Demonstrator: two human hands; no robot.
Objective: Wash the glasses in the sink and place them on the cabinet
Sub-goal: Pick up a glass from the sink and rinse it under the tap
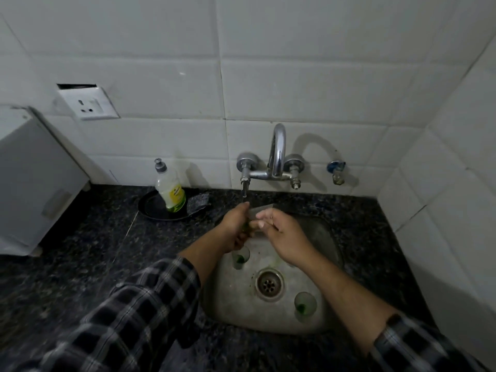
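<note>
I am at the washing step. My left hand [236, 224] is curled round the lower part of a clear glass [261, 209], and my right hand [284, 234] pinches its upper side between thumb and forefinger. Both hands are over the back of the steel sink [268, 327], just under the wall tap [277, 154]. The glass is blurred and nearly see-through, so I cannot say for sure whether water is falling on it.

A second glass [240, 257] stands in the basin just below my left wrist. A third glass [305, 304] stands to the right of the drain [269, 283]. Both have green dregs in the bottom. I see no washed glass set out anywhere, so I judge the task to be early, with this the first of three.

Next I need to turn the glass so the inside gets rubbed and rinsed. My left hand must hold firm, since wet glass slips. Then I can lift it clear of the tap and set it down out of the sink.

The dish soap bottle [170, 189] stands on a black plate [150, 208] to the left, with a scrub pad [197, 202] beside it. Its yellow-green label carries a mark too small to read, and no brand or other writing is legible.
</note>
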